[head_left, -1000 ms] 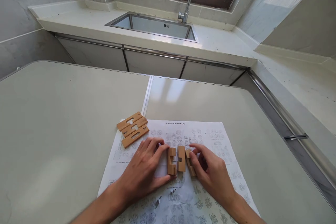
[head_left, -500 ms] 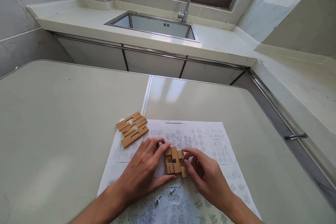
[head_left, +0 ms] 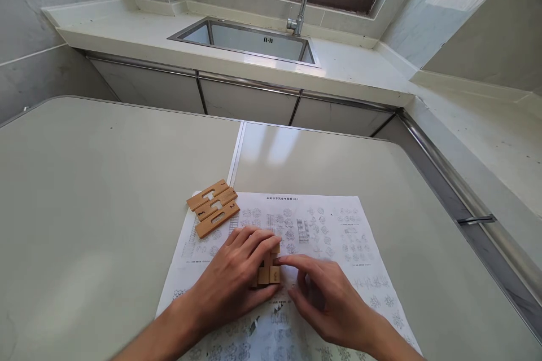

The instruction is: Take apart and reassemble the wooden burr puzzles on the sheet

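On the printed sheet, my left hand (head_left: 237,265) curves over a small cluster of wooden puzzle pieces (head_left: 263,275), fingers along its far side and thumb along its near edge. Much of the cluster is hidden beneath that hand. From the right, the stretched index finger of my right hand (head_left: 326,296) touches the cluster's right side, while its thumb stays apart with nothing between them. Three flat slotted wooden pieces (head_left: 217,208) lie side by side at the sheet's upper left corner, with dark marks on their ends.
The sheet (head_left: 359,237) shows rows of small diagrams and has torn spots near the bottom. It lies on a pale table (head_left: 105,192) with a seam down the middle. Beyond stand a counter with a sink (head_left: 245,36), a tap (head_left: 301,5) and a window.
The puzzle cluster has shifted left under my left hand, which now covers more of it. My right hand's pinch at the right-hand piece has loosened, leaving the index finger pressed there.
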{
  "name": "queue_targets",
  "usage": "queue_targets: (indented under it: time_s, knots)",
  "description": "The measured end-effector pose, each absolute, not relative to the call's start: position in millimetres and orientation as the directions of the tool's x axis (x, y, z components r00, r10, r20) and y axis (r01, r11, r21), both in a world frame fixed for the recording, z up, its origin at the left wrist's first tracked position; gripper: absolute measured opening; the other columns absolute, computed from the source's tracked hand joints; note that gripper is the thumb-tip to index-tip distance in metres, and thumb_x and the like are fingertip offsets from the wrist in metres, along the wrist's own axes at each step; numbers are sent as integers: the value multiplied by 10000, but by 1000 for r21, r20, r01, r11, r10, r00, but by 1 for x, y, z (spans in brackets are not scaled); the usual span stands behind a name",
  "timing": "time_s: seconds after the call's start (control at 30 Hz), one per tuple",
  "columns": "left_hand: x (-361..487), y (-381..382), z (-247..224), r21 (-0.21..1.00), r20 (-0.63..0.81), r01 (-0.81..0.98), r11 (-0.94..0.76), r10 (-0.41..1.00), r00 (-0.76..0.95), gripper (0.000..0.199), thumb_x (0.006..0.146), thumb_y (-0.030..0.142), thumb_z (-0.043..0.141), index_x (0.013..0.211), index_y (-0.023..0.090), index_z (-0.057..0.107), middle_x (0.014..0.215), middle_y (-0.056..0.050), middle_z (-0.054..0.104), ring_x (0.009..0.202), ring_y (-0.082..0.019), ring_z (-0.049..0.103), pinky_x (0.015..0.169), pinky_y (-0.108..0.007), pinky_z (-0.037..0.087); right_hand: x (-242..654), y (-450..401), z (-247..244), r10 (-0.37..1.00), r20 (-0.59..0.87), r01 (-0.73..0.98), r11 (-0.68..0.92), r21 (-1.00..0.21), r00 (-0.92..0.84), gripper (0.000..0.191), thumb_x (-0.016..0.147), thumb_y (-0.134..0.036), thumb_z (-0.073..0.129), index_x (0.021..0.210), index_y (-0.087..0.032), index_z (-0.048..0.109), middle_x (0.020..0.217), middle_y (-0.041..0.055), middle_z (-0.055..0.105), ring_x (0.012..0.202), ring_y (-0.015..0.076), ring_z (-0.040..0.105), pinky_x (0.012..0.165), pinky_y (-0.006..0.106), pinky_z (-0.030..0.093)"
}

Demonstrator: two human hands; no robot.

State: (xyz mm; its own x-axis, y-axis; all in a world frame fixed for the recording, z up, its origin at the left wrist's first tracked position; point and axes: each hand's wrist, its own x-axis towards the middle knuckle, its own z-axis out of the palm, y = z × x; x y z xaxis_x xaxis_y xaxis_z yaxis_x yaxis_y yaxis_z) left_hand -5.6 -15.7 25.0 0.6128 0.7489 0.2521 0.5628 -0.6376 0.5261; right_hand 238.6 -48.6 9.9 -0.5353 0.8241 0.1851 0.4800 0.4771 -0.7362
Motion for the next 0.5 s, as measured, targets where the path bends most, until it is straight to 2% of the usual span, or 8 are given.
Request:
queue_targets:
  time_s: [0.3,0.5]
  knots:
    - [-3,-17,29,490,285,580,-651,748,600,605,748,31,621,1314,243,597,1316,-82,698,1193,-303,607,1047,-481,487,238,-51,12,808,192,477,500,-723,-557,544,955,-166,568,1478,-265,458,849,-14,713,641,157,685,710,307,563]
    - [-6,-16,24,414,344,647,-640,768,539,452,864,23,558,1265,220,630,1281,-71,743,1228,-302,620,1107,-518,425,237,-50,14,815,192,474,490,-731,-546,509,976,-156,545,1468,-268,479,848,-22,706,582,131,646,673,279,568]
